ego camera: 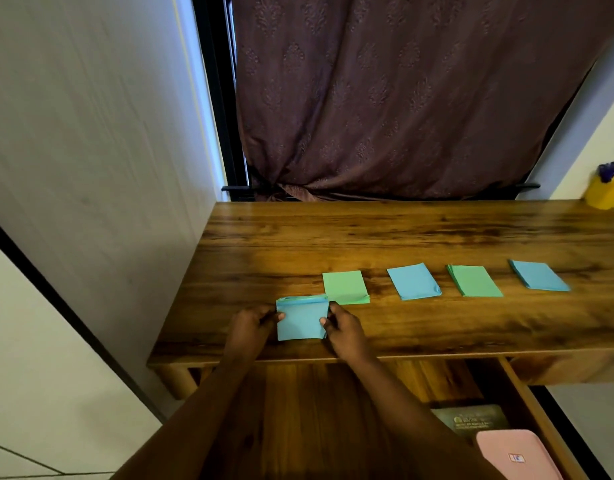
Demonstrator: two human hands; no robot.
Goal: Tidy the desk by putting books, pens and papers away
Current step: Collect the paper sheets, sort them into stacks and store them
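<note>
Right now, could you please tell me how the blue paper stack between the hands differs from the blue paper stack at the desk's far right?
The blue paper stack between the hands is pinched by the left hand and right hand; the far-right blue paper stack lies untouched. The held stack is nearer the front edge of the wooden desk; the other lies further back. Both are blue rectangular stacks.

Dark book (470,421) in drawer: gold print, too blurred to read; pink case (517,453): small label, illegible
</note>
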